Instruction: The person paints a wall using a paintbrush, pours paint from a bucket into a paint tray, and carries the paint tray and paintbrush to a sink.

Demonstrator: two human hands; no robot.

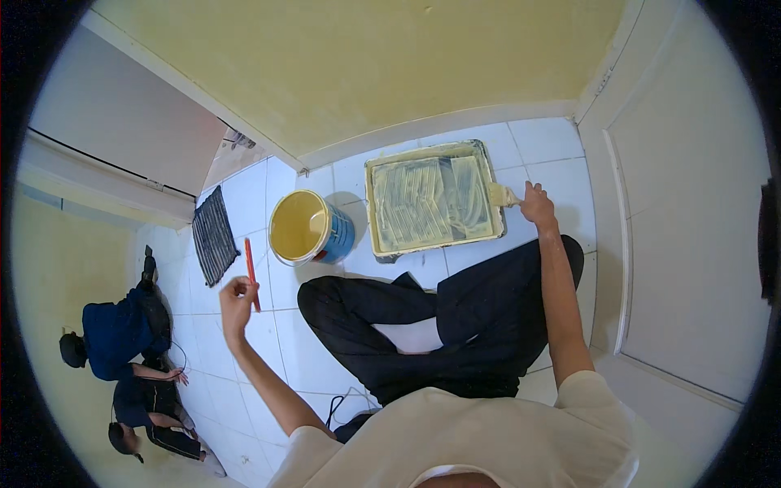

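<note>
Paintbrush (499, 194) in the right hand (537, 205), at the edge of the paint tray (439, 243)

The right hand's fingers are closed around the handle, with the bristles over the tray's right side; whether they touch it, I cannot tell. Pale yellow paint streaks cover the tray, which lies on the white tile floor (297, 346) in front of the person's crossed legs (488, 313). The left hand (237, 302) is raised, pinching a thin red stick (249, 264) between thumb and fingers. Between that hand and the tray stands a bucket (338, 237) with yellow inside. Beyond it lies a dark striped mat (215, 237).
</note>
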